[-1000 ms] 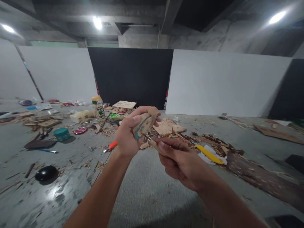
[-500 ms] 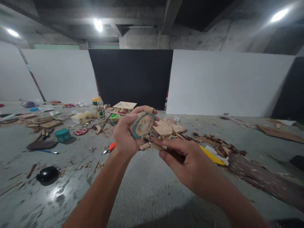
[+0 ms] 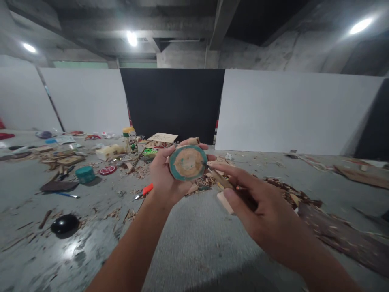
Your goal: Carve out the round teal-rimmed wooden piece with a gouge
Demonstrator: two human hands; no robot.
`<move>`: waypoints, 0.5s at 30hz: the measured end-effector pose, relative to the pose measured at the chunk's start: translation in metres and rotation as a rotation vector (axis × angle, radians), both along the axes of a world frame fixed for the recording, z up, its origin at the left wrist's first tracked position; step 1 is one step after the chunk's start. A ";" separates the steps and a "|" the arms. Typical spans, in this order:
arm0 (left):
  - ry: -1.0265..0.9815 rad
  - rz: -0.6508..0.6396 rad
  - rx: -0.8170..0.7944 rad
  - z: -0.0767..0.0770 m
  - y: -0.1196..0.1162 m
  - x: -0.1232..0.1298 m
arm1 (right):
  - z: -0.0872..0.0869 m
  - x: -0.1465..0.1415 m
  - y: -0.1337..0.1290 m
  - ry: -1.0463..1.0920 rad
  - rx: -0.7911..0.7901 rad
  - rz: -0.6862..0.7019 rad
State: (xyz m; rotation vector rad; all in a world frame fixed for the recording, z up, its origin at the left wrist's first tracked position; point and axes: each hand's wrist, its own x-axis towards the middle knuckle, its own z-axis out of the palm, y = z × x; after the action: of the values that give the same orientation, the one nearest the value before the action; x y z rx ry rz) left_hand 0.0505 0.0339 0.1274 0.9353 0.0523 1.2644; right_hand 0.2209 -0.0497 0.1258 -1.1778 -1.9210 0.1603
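My left hand (image 3: 164, 174) is closed around a round wooden piece (image 3: 186, 163), its face tilted up toward me. A teal ring runs round the edge of that face, with bare, roughly carved wood in the middle. In my right hand (image 3: 258, 207) is a wood carving chisel (image 3: 223, 178), gripped by its wooden handle. Its dark tip meets the right side of the carved face. The exact shape of the blade is too small to make out.
Wood shavings and scraps lie over the concrete floor. On the left are a teal round container (image 3: 85, 174), a red lid (image 3: 107, 170), a black dome-shaped object (image 3: 65, 224) and a glue bottle (image 3: 130, 140). An orange-handled cutter (image 3: 148, 189) lies beside my left wrist. White and black panels stand behind.
My left hand has turned the wooden piece so its face shows more fully and sits slightly right. The chisel tip has moved up from the lower edge to the right side of the face.
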 end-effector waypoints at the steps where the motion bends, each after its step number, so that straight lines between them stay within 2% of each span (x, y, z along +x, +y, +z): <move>1: 0.003 -0.014 0.006 0.000 0.000 0.000 | -0.001 -0.002 0.000 0.003 0.024 0.000; 7: 0.008 -0.005 0.044 -0.001 -0.002 -0.002 | -0.006 -0.009 0.004 -0.029 0.074 0.059; 15: -0.001 -0.021 0.078 0.001 -0.005 -0.002 | -0.008 -0.014 0.004 0.065 0.171 0.065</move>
State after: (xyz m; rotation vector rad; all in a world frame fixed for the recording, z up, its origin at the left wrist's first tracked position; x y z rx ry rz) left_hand 0.0482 0.0293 0.1285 1.0002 -0.0078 1.2550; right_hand 0.2065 -0.0455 0.1174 -0.9860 -1.8774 0.0669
